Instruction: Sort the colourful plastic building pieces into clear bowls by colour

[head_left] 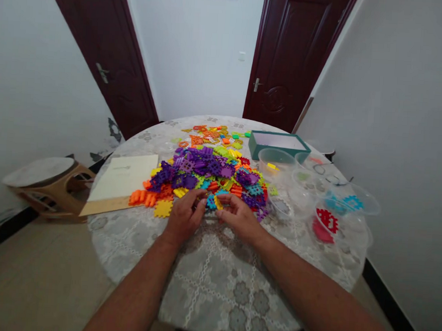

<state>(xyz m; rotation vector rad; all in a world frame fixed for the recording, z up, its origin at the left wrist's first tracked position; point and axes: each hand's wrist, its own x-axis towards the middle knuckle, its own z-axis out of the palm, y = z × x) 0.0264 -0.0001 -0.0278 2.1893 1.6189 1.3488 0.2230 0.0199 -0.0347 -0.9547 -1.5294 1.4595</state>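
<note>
While the right hand point(241, 218) pinches a yellow piece point(217, 203), the left hand point(184, 214) curls nearby — its grip unclear

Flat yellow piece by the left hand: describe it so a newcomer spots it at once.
Find the colourful pile on the round table. At its near-left edge, between orange pieces and the left hand, lies the flat yellow piece. Unlike the orange ones, it is a yellow, toothed square.

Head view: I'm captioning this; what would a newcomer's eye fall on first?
Probably the heap of bright plastic interlocking pieces, largely purple on top, on the round table. Next, the left hand and right hand at the heap's near edge, the right pinching a yellow piece. Clear plastic bowls stand to the right.
</note>
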